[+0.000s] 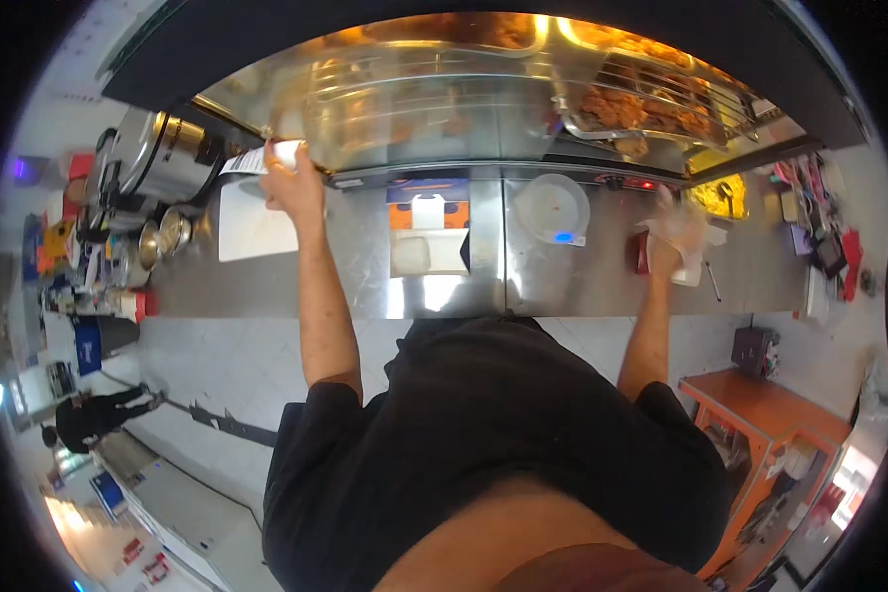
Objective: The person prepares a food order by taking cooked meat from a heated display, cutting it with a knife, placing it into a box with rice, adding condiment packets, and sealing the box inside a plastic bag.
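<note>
My left hand (290,181) grips a small white item (287,153), perhaps a paper or cup, above a white board (255,222) at the counter's left. A printed sheet (244,163) lies by it. My right hand (670,233), blurred, is at white papers or napkins (712,235) beside a red box (641,251); whether it holds one cannot be told. Before me stands an open takeaway carton (450,240) with a whitish item (412,255) inside. A round translucent lid or container (553,209) lies right of it. A pen (712,282) lies near my right hand.
A heated glass display (414,111) with fried chicken (614,107) on racks spans the counter's back. A metal pan of yellow food (718,196) is at right, a large steel cooker (163,155) at left. A person in black (92,422) is far off at left.
</note>
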Action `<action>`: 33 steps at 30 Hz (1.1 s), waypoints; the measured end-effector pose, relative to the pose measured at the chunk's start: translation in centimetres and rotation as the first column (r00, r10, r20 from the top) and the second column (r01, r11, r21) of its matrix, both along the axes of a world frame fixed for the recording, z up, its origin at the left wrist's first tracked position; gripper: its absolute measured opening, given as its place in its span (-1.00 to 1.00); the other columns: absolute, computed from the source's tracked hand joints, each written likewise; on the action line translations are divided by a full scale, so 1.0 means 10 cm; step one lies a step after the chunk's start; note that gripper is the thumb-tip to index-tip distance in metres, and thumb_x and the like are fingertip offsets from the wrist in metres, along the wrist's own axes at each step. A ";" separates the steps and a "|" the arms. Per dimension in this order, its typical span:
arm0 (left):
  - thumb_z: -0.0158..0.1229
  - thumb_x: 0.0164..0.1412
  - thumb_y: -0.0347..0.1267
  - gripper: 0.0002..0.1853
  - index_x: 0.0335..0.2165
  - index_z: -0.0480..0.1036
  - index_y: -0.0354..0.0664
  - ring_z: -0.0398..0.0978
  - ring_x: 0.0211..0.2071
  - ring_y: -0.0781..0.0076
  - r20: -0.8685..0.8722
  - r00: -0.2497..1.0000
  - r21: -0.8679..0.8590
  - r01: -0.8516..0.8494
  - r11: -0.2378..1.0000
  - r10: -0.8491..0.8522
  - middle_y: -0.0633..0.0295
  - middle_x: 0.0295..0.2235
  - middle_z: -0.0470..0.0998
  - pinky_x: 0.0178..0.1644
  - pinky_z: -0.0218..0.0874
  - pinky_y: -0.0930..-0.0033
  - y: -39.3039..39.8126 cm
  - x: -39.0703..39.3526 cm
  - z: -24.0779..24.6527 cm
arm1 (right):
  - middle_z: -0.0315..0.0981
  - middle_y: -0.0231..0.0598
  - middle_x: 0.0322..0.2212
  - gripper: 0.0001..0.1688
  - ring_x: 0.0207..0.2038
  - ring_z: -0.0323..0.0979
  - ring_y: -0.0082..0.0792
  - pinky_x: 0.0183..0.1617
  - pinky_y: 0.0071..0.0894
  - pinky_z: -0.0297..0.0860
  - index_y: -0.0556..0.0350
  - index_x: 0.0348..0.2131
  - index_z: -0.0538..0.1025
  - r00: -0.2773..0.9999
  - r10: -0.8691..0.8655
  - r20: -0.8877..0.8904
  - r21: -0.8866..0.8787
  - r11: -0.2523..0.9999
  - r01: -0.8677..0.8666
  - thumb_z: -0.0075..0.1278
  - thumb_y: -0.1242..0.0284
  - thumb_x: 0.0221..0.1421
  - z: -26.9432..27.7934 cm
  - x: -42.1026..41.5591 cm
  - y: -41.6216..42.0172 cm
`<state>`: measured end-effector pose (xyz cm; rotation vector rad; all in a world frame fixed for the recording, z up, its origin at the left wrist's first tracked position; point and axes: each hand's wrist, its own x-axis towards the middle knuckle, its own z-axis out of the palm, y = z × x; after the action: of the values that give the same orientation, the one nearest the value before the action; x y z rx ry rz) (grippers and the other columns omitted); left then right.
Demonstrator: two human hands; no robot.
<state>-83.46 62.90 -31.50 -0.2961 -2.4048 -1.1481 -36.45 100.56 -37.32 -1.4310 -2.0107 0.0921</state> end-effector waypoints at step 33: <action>0.28 0.02 0.00 -0.22 0.22 0.33 0.14 0.40 0.00 0.02 0.250 0.520 0.146 0.814 0.563 -0.817 -0.06 -0.13 0.49 0.12 0.08 -0.08 0.73 0.96 0.31 | 0.40 0.02 0.03 -0.38 0.08 0.37 -0.05 0.22 -0.03 0.27 0.27 -0.02 0.47 0.554 0.771 -0.315 0.540 0.625 -0.563 0.19 0.11 0.15 0.85 -1.55 -1.65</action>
<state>-73.81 70.18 -28.41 -1.5023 -2.5347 -1.6740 -51.92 84.03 -28.81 -0.2326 -1.8473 0.3681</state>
